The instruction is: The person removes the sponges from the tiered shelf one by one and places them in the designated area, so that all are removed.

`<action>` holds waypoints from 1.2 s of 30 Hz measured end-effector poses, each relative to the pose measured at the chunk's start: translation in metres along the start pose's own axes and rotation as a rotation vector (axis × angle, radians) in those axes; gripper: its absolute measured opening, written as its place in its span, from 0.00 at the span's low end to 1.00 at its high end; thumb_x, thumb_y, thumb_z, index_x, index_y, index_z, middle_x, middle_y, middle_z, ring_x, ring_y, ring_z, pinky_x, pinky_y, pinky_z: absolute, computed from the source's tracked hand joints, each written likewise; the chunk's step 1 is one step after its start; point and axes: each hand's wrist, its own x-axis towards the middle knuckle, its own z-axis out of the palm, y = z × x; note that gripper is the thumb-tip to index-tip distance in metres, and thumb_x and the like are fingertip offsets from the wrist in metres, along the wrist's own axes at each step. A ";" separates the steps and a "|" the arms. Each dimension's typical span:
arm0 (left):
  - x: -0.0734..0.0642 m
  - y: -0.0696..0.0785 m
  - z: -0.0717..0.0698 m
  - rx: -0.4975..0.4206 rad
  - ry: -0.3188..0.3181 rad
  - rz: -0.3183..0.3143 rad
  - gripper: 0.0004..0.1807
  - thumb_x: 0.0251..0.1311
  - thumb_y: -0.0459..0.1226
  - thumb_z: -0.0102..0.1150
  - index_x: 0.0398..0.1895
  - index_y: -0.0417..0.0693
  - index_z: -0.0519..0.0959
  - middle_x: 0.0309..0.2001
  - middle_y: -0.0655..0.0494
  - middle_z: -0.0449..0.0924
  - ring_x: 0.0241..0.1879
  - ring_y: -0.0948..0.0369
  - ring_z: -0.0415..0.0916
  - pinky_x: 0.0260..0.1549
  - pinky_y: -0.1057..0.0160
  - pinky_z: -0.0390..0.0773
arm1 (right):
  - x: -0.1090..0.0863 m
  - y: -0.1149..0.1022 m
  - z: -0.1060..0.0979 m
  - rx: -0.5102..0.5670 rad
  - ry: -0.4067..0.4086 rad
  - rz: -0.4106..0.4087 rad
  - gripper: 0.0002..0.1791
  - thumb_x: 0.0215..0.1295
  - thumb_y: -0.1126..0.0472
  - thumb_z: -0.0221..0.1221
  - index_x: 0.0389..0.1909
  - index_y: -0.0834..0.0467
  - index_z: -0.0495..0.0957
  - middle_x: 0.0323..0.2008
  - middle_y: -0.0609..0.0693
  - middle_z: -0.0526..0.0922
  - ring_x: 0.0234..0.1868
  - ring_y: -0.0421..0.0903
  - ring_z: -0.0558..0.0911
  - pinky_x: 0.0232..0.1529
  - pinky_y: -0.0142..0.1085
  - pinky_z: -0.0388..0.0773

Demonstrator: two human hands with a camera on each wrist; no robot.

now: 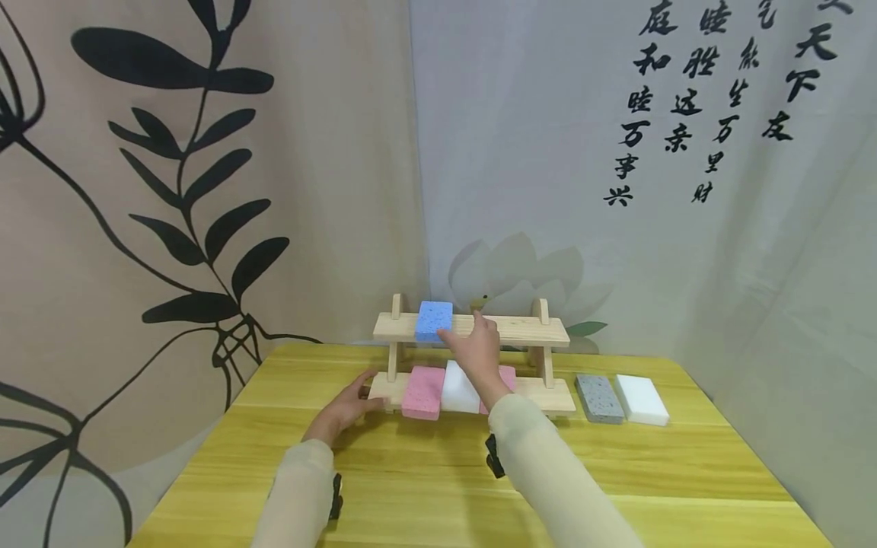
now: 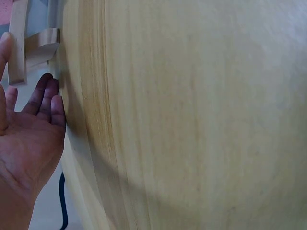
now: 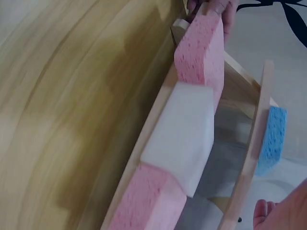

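A two-tier wooden rack (image 1: 527, 329) stands on the table. My left hand (image 1: 345, 411) holds the left end of its lower shelf, with the thumb in front and other fingers behind. On the upper shelf lies a blue sponge (image 1: 435, 320). Beside its right edge is my right hand (image 1: 477, 354), holding nothing, its thumb overlapping the sponge's lower corner in the head view. In the right wrist view a gap shows between that hand (image 3: 283, 211) and the blue sponge (image 3: 272, 139). Along the lower shelf sit a pink sponge (image 1: 423, 392), a white sponge (image 1: 457, 390) and another pink sponge (image 3: 148, 199).
Right of the rack, a grey sponge (image 1: 599, 398) and a white block (image 1: 642, 399) lie side by side on the wooden table (image 1: 411, 487). Behind hangs a curtain (image 1: 342, 190) with printed leaves and characters. A dark cord (image 2: 62, 201) shows beyond the table edge.
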 end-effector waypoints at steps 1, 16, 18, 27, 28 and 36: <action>0.001 0.000 0.000 -0.003 -0.001 0.000 0.44 0.65 0.44 0.64 0.79 0.51 0.51 0.64 0.37 0.67 0.60 0.43 0.70 0.57 0.40 0.70 | 0.000 0.000 0.004 -0.012 0.007 0.000 0.49 0.59 0.43 0.68 0.74 0.63 0.59 0.68 0.66 0.62 0.69 0.63 0.63 0.65 0.54 0.65; -0.002 0.000 -0.003 0.005 -0.004 0.018 0.45 0.64 0.46 0.64 0.79 0.50 0.51 0.65 0.36 0.68 0.62 0.41 0.68 0.58 0.38 0.68 | -0.001 -0.004 0.043 -0.083 0.073 0.025 0.55 0.54 0.39 0.70 0.74 0.66 0.58 0.66 0.66 0.64 0.65 0.61 0.65 0.62 0.51 0.69; -0.003 0.000 -0.002 0.006 -0.008 0.021 0.45 0.64 0.46 0.64 0.79 0.51 0.51 0.64 0.37 0.68 0.61 0.42 0.68 0.57 0.39 0.69 | 0.000 -0.003 0.045 -0.087 0.084 0.028 0.55 0.53 0.39 0.71 0.73 0.66 0.59 0.65 0.66 0.65 0.64 0.61 0.66 0.60 0.52 0.70; 0.000 -0.001 0.000 -0.013 -0.004 0.016 0.44 0.65 0.45 0.64 0.79 0.53 0.52 0.65 0.37 0.68 0.61 0.43 0.69 0.57 0.40 0.69 | 0.000 -0.002 0.055 -0.084 0.098 0.033 0.51 0.51 0.41 0.73 0.70 0.63 0.64 0.59 0.64 0.69 0.58 0.59 0.69 0.56 0.51 0.71; 0.000 -0.002 0.000 -0.015 -0.003 0.017 0.44 0.65 0.45 0.65 0.79 0.52 0.51 0.65 0.36 0.68 0.61 0.43 0.69 0.57 0.39 0.69 | 0.000 -0.002 0.056 -0.088 0.105 0.029 0.50 0.51 0.41 0.73 0.69 0.63 0.65 0.58 0.64 0.69 0.58 0.59 0.69 0.56 0.51 0.71; -0.001 -0.001 0.002 -0.027 0.003 0.002 0.46 0.63 0.46 0.66 0.79 0.49 0.52 0.64 0.37 0.69 0.58 0.44 0.72 0.55 0.42 0.71 | 0.006 -0.006 0.064 -0.168 0.147 0.051 0.50 0.49 0.38 0.72 0.65 0.66 0.68 0.54 0.64 0.72 0.55 0.59 0.71 0.53 0.50 0.72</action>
